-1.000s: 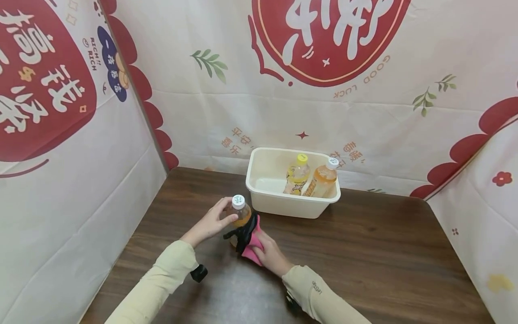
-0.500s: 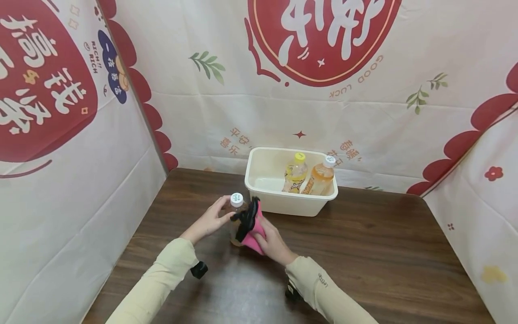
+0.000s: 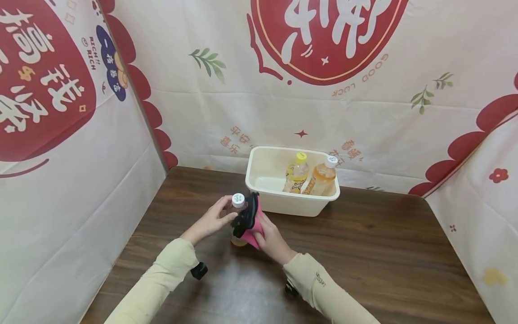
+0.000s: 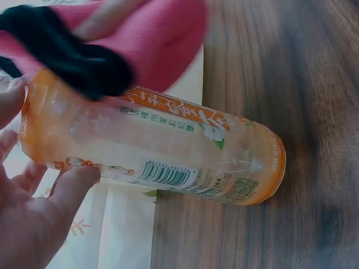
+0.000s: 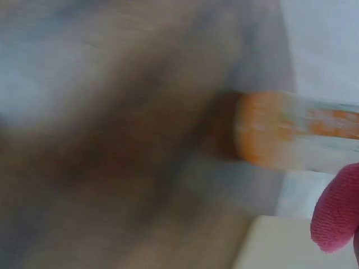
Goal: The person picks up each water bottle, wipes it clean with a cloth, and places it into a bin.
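Observation:
My left hand holds a clear bottle of orange-labelled drink near its top, fingers on one side and thumb on the other. The bottle stands upright on the table, its white cap uppermost. My right hand grips a pink cloth with black parts, which lies against the bottle's right side and hides part of it from the head view. In the left wrist view, the blurred cloth covers some of the label near the shoulder. Much of the right wrist view is smeared by motion.
A cream plastic bin stands just behind and right of the hands. Inside lean a yellow-capped bottle and a white-capped orange bottle. Printed cloth walls close in the dark wooden table at the back and sides.
The right hand has moved the pink and black cloth up along the bottle, uncovering its base. The left hand keeps its hold, and the bottle stays almost in place.

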`<state>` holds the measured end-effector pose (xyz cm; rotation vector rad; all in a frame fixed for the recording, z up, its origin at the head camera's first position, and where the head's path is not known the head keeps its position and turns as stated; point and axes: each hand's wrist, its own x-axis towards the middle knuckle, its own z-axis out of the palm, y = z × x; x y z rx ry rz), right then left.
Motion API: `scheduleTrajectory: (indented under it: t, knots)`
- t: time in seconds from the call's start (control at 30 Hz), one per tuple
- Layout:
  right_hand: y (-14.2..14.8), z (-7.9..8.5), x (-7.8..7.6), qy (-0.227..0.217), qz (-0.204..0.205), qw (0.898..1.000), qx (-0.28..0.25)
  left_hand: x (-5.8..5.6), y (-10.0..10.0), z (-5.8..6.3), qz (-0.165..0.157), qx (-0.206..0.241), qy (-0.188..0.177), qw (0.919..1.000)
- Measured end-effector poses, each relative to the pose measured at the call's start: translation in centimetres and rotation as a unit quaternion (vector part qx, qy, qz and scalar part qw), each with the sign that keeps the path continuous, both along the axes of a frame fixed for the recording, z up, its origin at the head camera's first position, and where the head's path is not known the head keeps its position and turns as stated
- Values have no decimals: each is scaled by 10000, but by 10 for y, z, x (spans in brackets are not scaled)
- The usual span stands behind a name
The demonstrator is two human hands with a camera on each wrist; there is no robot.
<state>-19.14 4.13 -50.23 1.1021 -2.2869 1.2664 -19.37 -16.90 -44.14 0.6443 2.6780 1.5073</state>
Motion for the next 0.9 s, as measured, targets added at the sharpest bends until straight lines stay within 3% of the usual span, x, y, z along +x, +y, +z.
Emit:
scheduleTrajectory:
  t: [0.07, 0.2, 0.33, 0.5, 0.63, 0.8, 0.9]
  knots:
    - [4, -18, 5, -29, -42, 9997, 224, 0, 0, 1, -10, -23, -16, 10000]
    - [14, -49, 13, -127, 11, 9931, 1164, 2, 2, 2, -25, -11, -88, 10000]
    - [18, -59, 12, -474, 193, 9873, 1505, 3, 4, 4, 105, 53, -309, 9995]
    - [23, -52, 7, -857, 437, 9837, 1516, 2, 12, 7, 635, 52, -635, 9959]
    - [31, -44, 7, -1133, 468, 9820, 1437, 0, 17, 8, 920, -228, -618, 9936]
    - [40, -26, 4, -1230, 417, 9864, 1004, -2, 12, 12, 472, -306, -400, 9976]
    - [42, -8, 0, -907, 406, 9930, 637, -4, 6, 14, 129, -292, -328, 9990]
